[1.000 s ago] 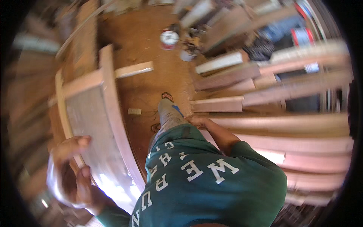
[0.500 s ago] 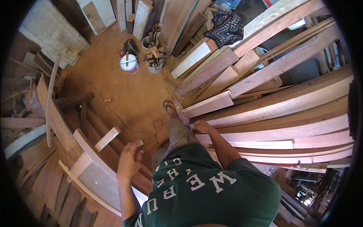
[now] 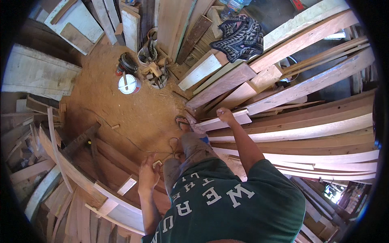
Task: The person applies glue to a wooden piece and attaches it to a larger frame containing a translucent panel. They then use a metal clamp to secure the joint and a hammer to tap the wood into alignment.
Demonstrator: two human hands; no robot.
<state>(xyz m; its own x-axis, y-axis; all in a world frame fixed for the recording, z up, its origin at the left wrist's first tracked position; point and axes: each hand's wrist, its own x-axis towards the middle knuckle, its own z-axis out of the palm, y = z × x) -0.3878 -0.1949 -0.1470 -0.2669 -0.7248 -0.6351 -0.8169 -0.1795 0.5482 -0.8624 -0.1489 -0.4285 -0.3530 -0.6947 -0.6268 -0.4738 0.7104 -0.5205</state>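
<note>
Closest in, the person wore a dark green t-shirt (image 3: 227,202) with pale lettering and grey trousers (image 3: 190,156), standing on a dirt floor (image 3: 133,109) covered in sawdust. The left hand (image 3: 148,175) hung low by the left knee, fingers loosely spread and holding nothing, right above a curved wooden frame (image 3: 97,188) with short cross pieces lying on the ground. A small pale wood block (image 3: 157,163) sat on the floor just beside that hand. The right hand (image 3: 225,115) was stretched out to the stack on the right, fingers curled down onto the end of a pale plank (image 3: 227,120); couldn't really tell if it was a full grip or just resting on top. That plank lay on top of a big pile of long curved boards (image 3: 316,133) running off to the right. One sandalled foot (image 3: 183,121) was planted near the plank's end, with a thin cord (image 3: 172,143) looped on the ground next to it. Further off there was a white bucket (image 3: 129,84), a round basket of wood offcuts (image 3: 156,75), and leaning boards at the back with a dark patterned cloth (image 3: 239,36) draped over them.
</note>
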